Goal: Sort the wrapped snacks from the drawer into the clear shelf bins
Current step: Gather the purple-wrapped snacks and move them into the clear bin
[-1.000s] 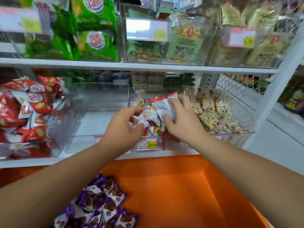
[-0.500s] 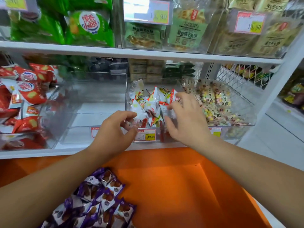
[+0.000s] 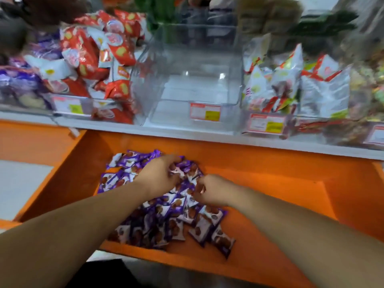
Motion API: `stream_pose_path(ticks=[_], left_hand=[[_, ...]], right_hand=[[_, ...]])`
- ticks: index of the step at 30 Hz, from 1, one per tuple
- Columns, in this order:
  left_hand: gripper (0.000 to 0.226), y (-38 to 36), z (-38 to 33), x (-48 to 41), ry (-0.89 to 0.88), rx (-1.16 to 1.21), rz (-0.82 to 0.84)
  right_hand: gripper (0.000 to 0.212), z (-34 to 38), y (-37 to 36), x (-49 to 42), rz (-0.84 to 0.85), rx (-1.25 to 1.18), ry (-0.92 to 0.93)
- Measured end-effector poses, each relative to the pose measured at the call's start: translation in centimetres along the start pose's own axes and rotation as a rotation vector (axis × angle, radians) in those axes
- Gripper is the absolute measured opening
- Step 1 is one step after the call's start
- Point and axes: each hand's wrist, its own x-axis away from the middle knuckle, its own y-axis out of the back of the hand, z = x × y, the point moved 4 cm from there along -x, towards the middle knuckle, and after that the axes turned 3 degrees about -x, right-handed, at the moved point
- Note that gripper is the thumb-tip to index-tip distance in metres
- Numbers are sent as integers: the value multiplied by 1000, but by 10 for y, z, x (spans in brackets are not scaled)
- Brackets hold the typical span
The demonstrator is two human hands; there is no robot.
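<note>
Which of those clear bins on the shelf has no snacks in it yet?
The middle clear bin, between the red packets and the white packets; both neighbouring bins are well filled.

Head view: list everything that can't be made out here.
All in the head view.
Price labels on the bin fronts: motion blur, print unreadable.
Purple snack packets in the orange drawer: several hidden under the left hand, the right hand and both forearms.
Either hand's grip: blur and wrappers hide whether it holds or only touches.
Rightmost bin: cut off by the right edge, contents smeared.
</note>
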Motion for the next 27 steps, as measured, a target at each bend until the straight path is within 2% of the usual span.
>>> stream_pose_path(ticks=[2,3,5,9,11,15,19,21,23,25,27], left_hand=[[51,-12,31,-2,109,-16,51],[58,-19,46,-5,163,-16,89],[70,-38,72,-9,253,-35,182],[118,-58,114,-6,436,-185,358],[134,-58,138,1,538,-197,404],[147,-53,177,6,704,-58,447],[145,-60,164,4,653,-61,511],[146,-65,156,6,583,-56,571],[147,-70,146,10,495,-61,629],[147,-76,135,16,391,-57,664],[141,-82,127,21,292,-38,693]], right_hand=[[29,4,-26,-23,51,-37,3],[38,5,-38,-33,56,-46,7],[67,5,-57,-50,61,-42,5],[111,4,-87,-75,179,31,-14],[120,-1,-97,-83,235,81,-45],[119,-19,-113,-91,230,56,-125],[116,-24,-106,-96,176,49,-223],[95,-22,-94,-95,162,-38,-279],[74,-21,-84,-94,78,-107,-314],[86,-19,-71,-93,-72,-111,-310],[100,-14,-67,-93,-102,-157,-304]])
